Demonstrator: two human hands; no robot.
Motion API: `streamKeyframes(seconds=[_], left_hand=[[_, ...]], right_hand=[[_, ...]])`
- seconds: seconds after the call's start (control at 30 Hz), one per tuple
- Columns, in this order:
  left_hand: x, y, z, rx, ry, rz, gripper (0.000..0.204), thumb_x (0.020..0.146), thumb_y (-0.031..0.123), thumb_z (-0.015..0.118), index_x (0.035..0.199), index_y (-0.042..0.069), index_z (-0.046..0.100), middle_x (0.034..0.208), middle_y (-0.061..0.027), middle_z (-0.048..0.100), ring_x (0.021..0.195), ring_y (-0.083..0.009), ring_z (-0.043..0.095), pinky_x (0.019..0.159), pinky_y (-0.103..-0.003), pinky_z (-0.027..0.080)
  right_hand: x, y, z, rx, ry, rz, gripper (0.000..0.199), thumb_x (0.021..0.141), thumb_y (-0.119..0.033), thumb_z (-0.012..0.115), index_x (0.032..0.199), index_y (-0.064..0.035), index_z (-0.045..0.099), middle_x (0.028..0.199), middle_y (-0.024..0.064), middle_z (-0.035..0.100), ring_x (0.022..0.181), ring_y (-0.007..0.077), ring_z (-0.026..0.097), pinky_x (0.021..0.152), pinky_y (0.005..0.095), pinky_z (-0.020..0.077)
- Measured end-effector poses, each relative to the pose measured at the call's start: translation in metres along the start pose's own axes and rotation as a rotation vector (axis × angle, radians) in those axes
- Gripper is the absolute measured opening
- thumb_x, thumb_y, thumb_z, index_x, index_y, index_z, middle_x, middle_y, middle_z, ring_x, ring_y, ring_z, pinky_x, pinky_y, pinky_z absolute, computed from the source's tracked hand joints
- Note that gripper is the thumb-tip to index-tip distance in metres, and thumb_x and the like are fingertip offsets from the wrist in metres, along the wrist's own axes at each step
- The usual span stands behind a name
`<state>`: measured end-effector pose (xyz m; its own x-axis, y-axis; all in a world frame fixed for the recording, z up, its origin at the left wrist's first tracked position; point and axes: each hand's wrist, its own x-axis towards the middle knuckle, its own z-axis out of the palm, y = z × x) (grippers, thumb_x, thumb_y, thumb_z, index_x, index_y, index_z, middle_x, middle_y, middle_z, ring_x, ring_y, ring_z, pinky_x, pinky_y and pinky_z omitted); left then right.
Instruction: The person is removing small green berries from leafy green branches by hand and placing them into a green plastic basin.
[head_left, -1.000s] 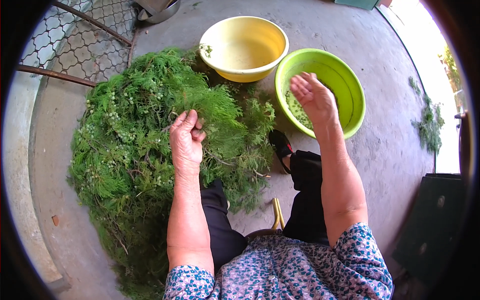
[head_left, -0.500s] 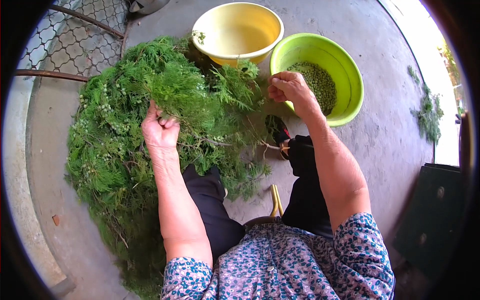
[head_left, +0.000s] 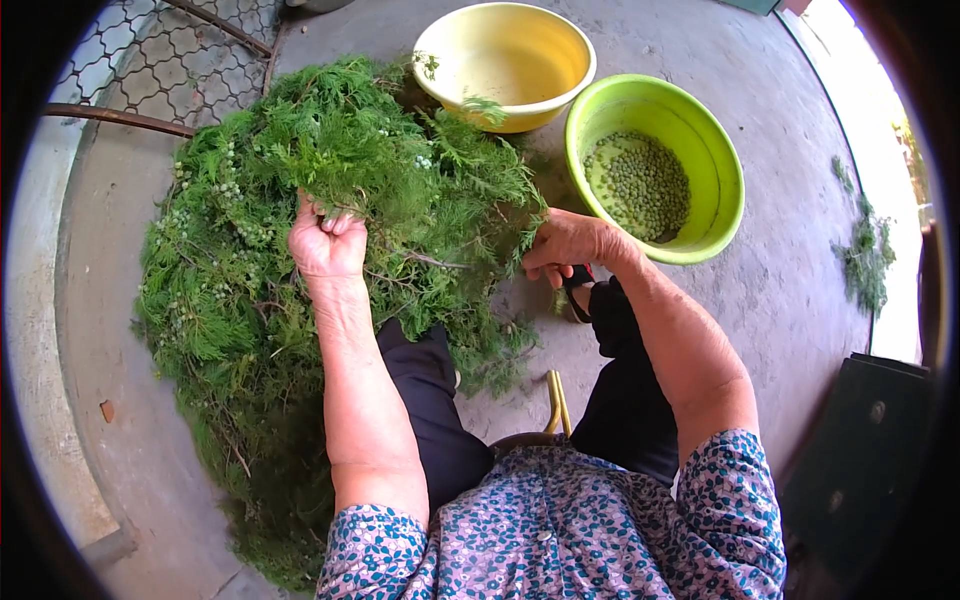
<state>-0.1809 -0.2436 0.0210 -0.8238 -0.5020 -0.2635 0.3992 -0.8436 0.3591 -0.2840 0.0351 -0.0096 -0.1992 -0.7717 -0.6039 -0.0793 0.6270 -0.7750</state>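
My left hand [head_left: 330, 242] is closed around the stem of an evergreen branch [head_left: 345, 165], whose feathery green sprays spread ahead of the fingers. Under it and to the left lies a large heap of cut evergreen branches [head_left: 215, 330], dotted with pale green berry-like cones. My right hand [head_left: 568, 243] is at the heap's right edge, its fingers curled together beside a leafy tip. What those fingers pinch, if anything, is hidden. Just beyond this hand stands a lime-green basin [head_left: 722, 165] with many small round green cones [head_left: 640, 185] in its bottom.
A yellow basin [head_left: 440, 45] stands at the far side, touching the heap. Loose sprigs [head_left: 865, 255] lie on the concrete floor at the right. Dark green panels [head_left: 860, 430] are at the lower right. A metal frame [head_left: 120, 117] borders patterned paving at far left.
My right hand has come down and left from the green basin's rim to the heap's edge. My left hand still grips the branch. The whole view has shifted slightly.
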Motion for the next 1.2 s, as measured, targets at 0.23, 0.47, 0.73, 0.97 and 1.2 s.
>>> streamKeyframes(seconds=[0.23,0.47,0.73,0.97,1.2], left_hand=[[-0.016,-0.021,0.008,0.444,0.045,0.345,0.013,0.082,0.013,0.058,0.093,0.004,0.055,0.091,-0.0068,0.058,0.081,-0.0194,0.053,0.072,-0.028,0.044],[-0.021,-0.041,0.001,0.515,0.306,0.013,0.043,0.084,0.036,0.056,0.116,0.007,0.048,0.118,-0.0124,0.044,0.108,-0.0249,0.042,0.083,-0.046,0.042],[-0.027,-0.045,0.016,0.821,0.238,-0.147,0.039,0.072,0.001,0.066,0.108,0.004,0.052,0.109,-0.0080,0.053,0.092,-0.0191,0.049,0.066,-0.034,0.046],[-0.029,-0.051,0.018,0.749,0.067,-0.031,0.019,0.075,-0.011,0.054,0.091,-0.002,0.056,0.089,-0.0109,0.062,0.075,-0.0209,0.059,0.054,-0.031,0.050],[-0.027,-0.048,0.017,0.706,-0.013,0.063,0.017,0.077,-0.008,0.056,0.093,-0.004,0.058,0.082,-0.0129,0.062,0.069,-0.0205,0.061,0.056,-0.030,0.054]], right_hand=[[0.001,-0.012,0.016,0.268,0.681,-0.119,0.033,0.070,-0.006,0.062,0.103,-0.0030,0.060,0.075,0.0083,0.063,0.059,0.0163,0.058,0.055,0.0290,0.0489],[0.009,-0.012,0.015,0.115,1.087,-0.298,0.046,0.071,-0.006,0.064,0.116,-0.0012,0.052,0.099,0.0131,0.062,0.088,0.0192,0.058,0.080,0.0293,0.0443],[0.000,-0.013,0.007,0.477,1.029,-0.490,0.043,0.073,0.006,0.057,0.115,-0.0031,0.054,0.090,0.0023,0.061,0.080,0.0108,0.053,0.074,0.0239,0.0435],[-0.021,-0.018,-0.001,0.642,0.982,-0.599,0.040,0.080,0.000,0.052,0.120,-0.0052,0.053,0.069,-0.0022,0.050,0.055,0.0064,0.040,0.052,0.0201,0.0346],[-0.027,-0.007,-0.015,1.051,0.863,-0.642,0.044,0.082,-0.002,0.052,0.126,-0.0057,0.045,0.075,0.0008,0.050,0.052,0.0058,0.035,0.047,0.0178,0.0289]])
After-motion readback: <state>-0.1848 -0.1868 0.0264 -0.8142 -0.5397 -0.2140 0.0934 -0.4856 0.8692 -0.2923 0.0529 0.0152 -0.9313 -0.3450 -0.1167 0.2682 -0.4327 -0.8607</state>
